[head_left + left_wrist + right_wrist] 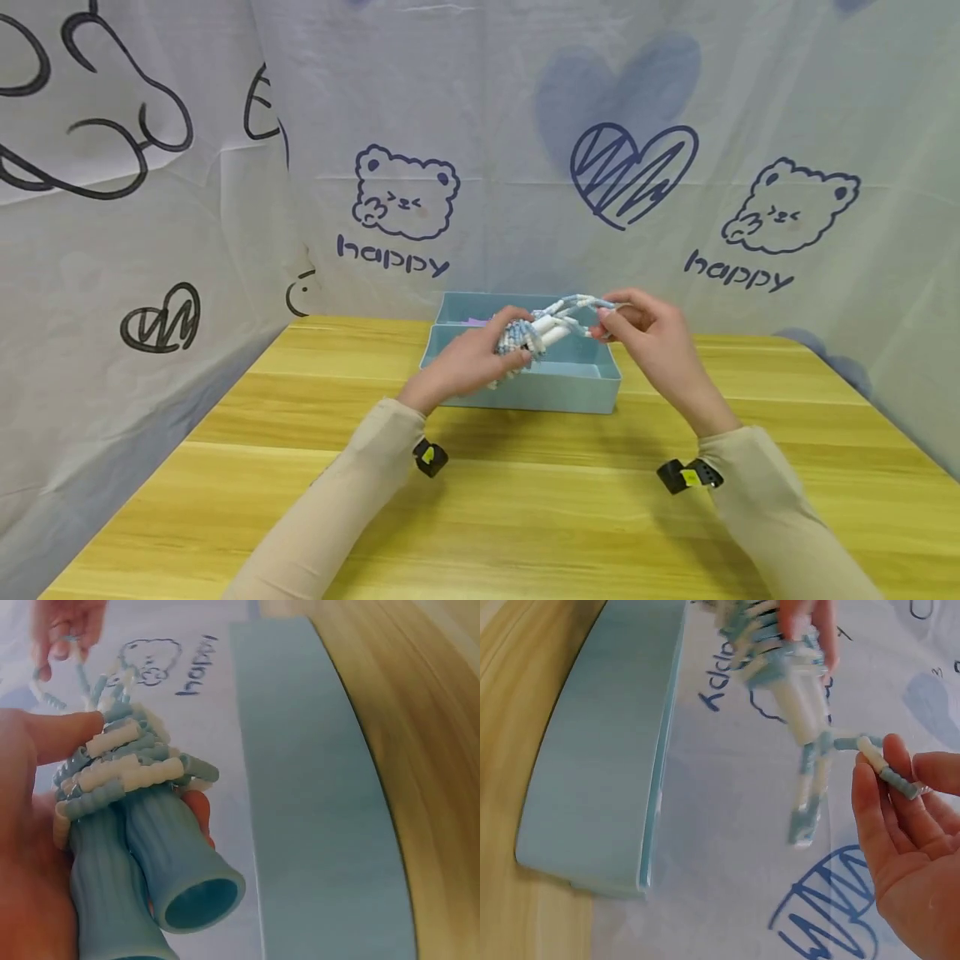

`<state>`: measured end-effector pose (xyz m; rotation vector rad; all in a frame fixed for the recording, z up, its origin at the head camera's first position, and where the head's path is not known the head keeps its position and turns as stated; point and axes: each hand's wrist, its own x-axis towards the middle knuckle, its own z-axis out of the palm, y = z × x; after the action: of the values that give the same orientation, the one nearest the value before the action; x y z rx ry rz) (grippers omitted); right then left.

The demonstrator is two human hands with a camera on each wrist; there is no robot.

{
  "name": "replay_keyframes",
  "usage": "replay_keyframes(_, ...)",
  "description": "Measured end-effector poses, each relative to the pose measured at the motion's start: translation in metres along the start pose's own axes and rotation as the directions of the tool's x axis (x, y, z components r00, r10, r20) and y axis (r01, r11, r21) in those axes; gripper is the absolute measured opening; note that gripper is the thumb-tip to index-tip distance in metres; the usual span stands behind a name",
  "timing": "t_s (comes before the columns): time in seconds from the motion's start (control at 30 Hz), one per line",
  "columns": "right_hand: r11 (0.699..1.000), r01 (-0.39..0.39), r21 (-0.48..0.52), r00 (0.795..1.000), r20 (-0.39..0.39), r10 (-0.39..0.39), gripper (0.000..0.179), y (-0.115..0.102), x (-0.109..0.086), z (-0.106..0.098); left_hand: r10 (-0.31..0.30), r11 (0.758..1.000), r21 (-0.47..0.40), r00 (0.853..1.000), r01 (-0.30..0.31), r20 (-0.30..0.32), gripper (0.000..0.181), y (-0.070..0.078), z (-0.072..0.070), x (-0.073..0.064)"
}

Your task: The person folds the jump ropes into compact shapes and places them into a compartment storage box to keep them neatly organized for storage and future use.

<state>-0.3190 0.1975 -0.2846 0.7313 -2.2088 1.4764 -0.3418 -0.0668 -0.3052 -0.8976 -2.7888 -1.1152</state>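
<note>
A beaded jump rope (519, 337) in pale blue and white is bundled up over the box. My left hand (472, 357) grips the bundle, its thumb across the coiled beads. Two flared blue handles (169, 847) stick out of the coils side by side in the left wrist view. Out beyond the white handle ends (553, 331), my right hand (654, 337) pinches a stretch of the beaded cord (894, 776) between thumb and fingers. Another loop of beads (806, 802) hangs down beside it in the right wrist view.
Below the hands a light blue open box (528, 395) stands at the table's back edge. Something purple (476, 322) shows inside it. A printed cloth (517, 167) hangs behind the wooden table (495, 508).
</note>
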Motion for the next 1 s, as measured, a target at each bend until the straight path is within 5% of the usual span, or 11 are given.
replay_keyframes(0.1,0.994,0.034,-0.105,0.999,0.012,-0.033,0.024,-0.001,-0.001,0.000,-0.025,0.985,-0.173,1.000,0.024,-0.005,0.048,-0.002,-0.002,0.000)
replay_keyframes(0.23,0.956,0.113,-0.271,0.993,0.011,-0.114,0.022,0.002,-0.002,0.003,-0.075,0.913,-0.401,0.997,0.074,0.012,0.048,-0.002,-0.005,0.001)
replay_keyframes(0.4,0.860,0.285,-0.423,0.955,0.055,-0.290,0.017,0.003,-0.003,0.019,-0.127,0.835,-0.538,0.992,0.115,0.016,0.046,0.000,-0.005,0.003)
replay_keyframes(0.5,0.824,0.330,-0.461,0.940,0.086,-0.329,0.016,0.000,-0.006,0.032,-0.149,0.808,-0.576,0.989,0.123,0.003,0.044,0.001,-0.004,0.004)
replay_keyframes(0.8,0.752,0.412,-0.514,0.910,0.189,-0.370,0.026,-0.005,-0.017,0.066,-0.167,0.793,-0.601,0.984,0.097,-0.062,0.041,0.003,0.003,0.006)
replay_keyframes(1.0,0.699,0.434,-0.568,0.900,0.251,-0.355,0.037,-0.010,-0.023,0.075,-0.179,0.794,-0.597,0.983,0.112,-0.053,0.043,0.006,0.006,0.006)
